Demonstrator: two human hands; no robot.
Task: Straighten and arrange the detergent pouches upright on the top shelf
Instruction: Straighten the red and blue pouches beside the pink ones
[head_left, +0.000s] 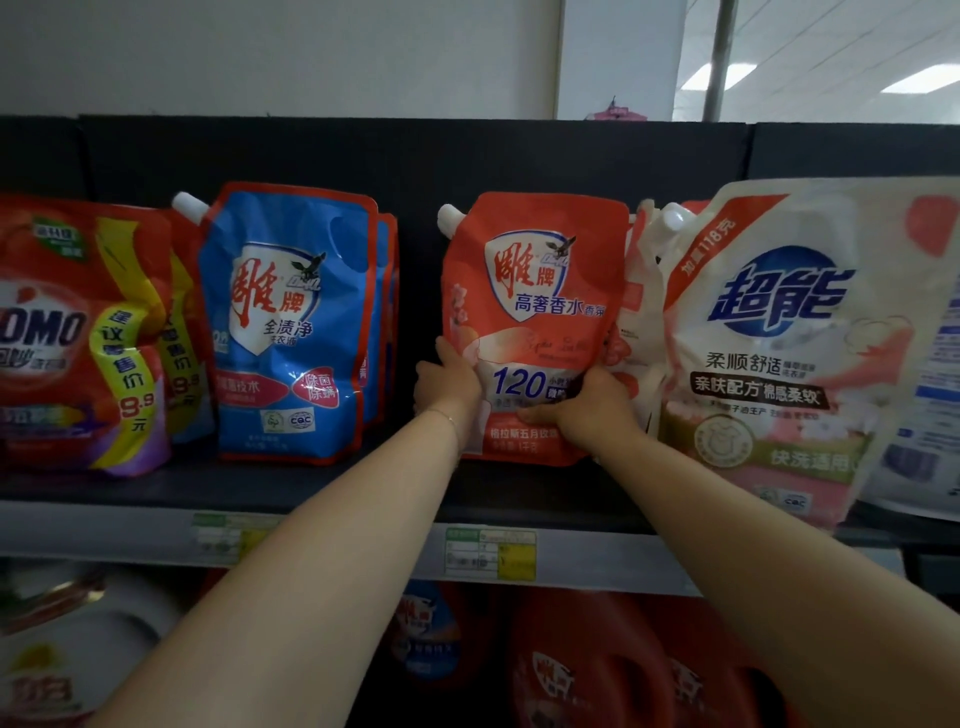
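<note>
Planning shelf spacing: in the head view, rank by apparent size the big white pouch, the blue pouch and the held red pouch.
1. White plastic pouch, though nearest the camera.
2. Blue plastic pouch and held red plastic pouch: alike, unranked.

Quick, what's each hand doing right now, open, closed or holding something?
Left hand: grips the red pouch by its left edge.
Right hand: grips the same pouch low on its right side.

Both hands are on the red pouch (535, 291): the left hand (449, 384) grips its lower left edge, and the right hand (587, 400) clasps the lower right corner. The pouch stands upright on the top shelf (363, 488), spout at top left. The blue pouch (291, 322) stands apart on the left, and the white pouch (779, 338) sits tilted just beside it on the right.
</note>
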